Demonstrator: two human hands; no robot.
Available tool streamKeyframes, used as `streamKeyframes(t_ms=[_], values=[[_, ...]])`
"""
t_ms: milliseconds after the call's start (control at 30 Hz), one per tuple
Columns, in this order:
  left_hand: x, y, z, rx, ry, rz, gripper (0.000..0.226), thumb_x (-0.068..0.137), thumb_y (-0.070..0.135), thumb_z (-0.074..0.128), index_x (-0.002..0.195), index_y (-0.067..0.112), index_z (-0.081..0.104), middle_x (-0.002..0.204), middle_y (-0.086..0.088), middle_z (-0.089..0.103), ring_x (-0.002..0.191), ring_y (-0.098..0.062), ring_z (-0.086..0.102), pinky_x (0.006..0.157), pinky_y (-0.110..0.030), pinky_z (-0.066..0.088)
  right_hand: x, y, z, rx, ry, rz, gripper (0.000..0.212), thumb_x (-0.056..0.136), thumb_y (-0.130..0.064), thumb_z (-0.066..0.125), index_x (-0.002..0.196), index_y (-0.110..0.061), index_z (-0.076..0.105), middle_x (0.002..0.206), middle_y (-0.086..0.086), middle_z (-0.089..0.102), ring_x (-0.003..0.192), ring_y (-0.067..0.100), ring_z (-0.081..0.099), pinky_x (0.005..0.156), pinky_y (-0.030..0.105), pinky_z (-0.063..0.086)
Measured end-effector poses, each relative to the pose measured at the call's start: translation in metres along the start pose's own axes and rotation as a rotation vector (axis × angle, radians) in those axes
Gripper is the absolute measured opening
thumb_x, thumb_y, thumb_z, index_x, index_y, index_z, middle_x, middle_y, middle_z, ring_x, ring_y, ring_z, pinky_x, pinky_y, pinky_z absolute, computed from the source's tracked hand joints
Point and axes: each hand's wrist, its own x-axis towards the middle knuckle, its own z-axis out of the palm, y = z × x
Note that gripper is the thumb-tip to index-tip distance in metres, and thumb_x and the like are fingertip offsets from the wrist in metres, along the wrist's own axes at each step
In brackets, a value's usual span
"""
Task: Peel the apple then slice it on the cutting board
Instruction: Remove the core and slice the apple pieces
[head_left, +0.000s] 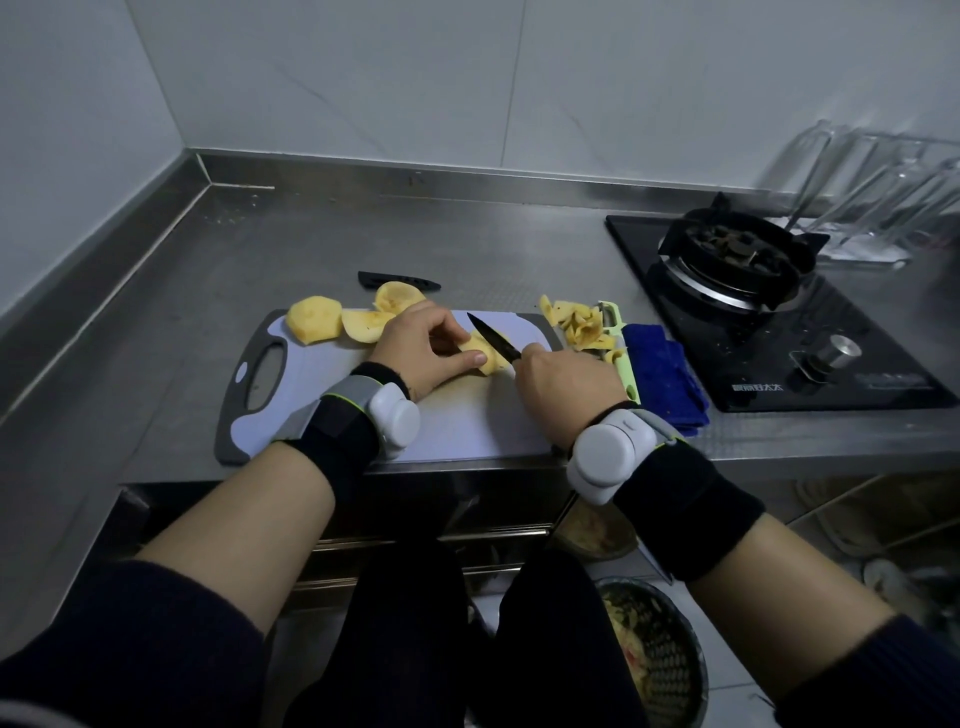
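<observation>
Head view: at the centre of the frame, a peeled apple piece (485, 357) is pinned to the cutting board (467, 421) by the left hand (421, 353), whose thumb and curled fingers are closed round it. A black knife (493, 338) is gripped by the handle in the right hand (566, 379), fingers wrapped tight, and its blade is laid across the held piece, tip pointing to the upper left. Three more peeled apple pieces (314, 319) are gathered at the board's upper left corner, partly over its edge. A black knife sheath (400, 280) is seen just behind them on the steel counter (260, 249).

Right of the board, a heap of peels (576, 325) is piled against a green peeler (621, 348), beside a folded blue cloth (665, 379). A gas stove (753, 270) is set at the upper right.

At the lower right, on the floor, a dark mesh bin (675, 670) is partly filled with yellowish scraps. Just above it, a second vessel (592, 538) is half hidden by the right wrist; what it holds appears to be peelings too.
</observation>
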Motion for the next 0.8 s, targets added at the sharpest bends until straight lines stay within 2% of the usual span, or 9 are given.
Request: streamKeyframes(t_ms=[67, 167, 300, 400, 533, 800], values=[[0.0, 0.0, 0.0, 0.01, -0.001, 0.009, 0.027, 0.069, 0.025, 0.087, 0.081, 0.013, 0.066, 0.086, 0.007, 0.056, 0.077, -0.005, 0.058, 0.075, -0.014, 0.05, -0.001, 0.0, -0.001, 0.002, -0.003, 0.004, 0.013, 0.1, -0.017, 0.035, 0.092, -0.012, 0.043, 0.075, 0.005, 0.049, 0.071, 0.029, 0.056, 0.063, 0.036, 0.044], [0.0, -0.002, 0.0, 0.017, 0.0, 0.016, 0.027, 0.068, 0.026, 0.087, 0.078, 0.016, 0.064, 0.085, 0.008, 0.056, 0.08, -0.012, 0.06, 0.08, -0.029, 0.054, -0.004, 0.0, 0.0, -0.007, -0.003, 0.008, 0.013, 0.1, -0.018, 0.036, 0.093, -0.012, 0.044, 0.075, 0.005, 0.047, 0.069, 0.027, 0.05, 0.061, 0.036, 0.043], [0.001, -0.003, 0.0, 0.015, -0.003, 0.009, 0.027, 0.068, 0.026, 0.087, 0.078, 0.017, 0.064, 0.087, 0.004, 0.058, 0.082, -0.016, 0.061, 0.082, -0.037, 0.055, -0.005, -0.001, 0.002, -0.014, 0.006, 0.018, 0.016, 0.101, -0.019, 0.035, 0.097, -0.011, 0.047, 0.076, 0.006, 0.049, 0.071, 0.028, 0.052, 0.061, 0.036, 0.043], [0.0, -0.003, 0.0, 0.012, -0.008, 0.006, 0.027, 0.068, 0.025, 0.087, 0.078, 0.016, 0.064, 0.086, 0.007, 0.057, 0.082, -0.014, 0.061, 0.082, -0.034, 0.054, -0.003, -0.005, 0.006, -0.037, -0.034, 0.008, 0.015, 0.1, -0.015, 0.034, 0.098, -0.01, 0.048, 0.091, 0.01, 0.064, 0.081, 0.032, 0.063, 0.062, 0.035, 0.038], [0.0, -0.003, 0.0, -0.007, -0.009, 0.012, 0.027, 0.067, 0.024, 0.088, 0.078, 0.016, 0.064, 0.087, 0.005, 0.058, 0.084, -0.016, 0.062, 0.083, -0.036, 0.055, 0.002, -0.012, 0.006, -0.056, -0.12, 0.022, 0.025, 0.1, -0.014, 0.03, 0.111, -0.007, 0.052, 0.107, 0.009, 0.065, 0.095, 0.032, 0.064, 0.066, 0.034, 0.036], [0.0, -0.003, 0.0, 0.004, -0.016, 0.024, 0.027, 0.069, 0.021, 0.086, 0.078, 0.018, 0.062, 0.086, 0.01, 0.054, 0.08, -0.01, 0.06, 0.083, -0.03, 0.054, 0.013, -0.007, 0.004, 0.03, -0.188, 0.074, 0.024, 0.099, -0.014, 0.036, 0.11, -0.008, 0.056, 0.108, 0.009, 0.064, 0.096, 0.03, 0.063, 0.071, 0.035, 0.041]])
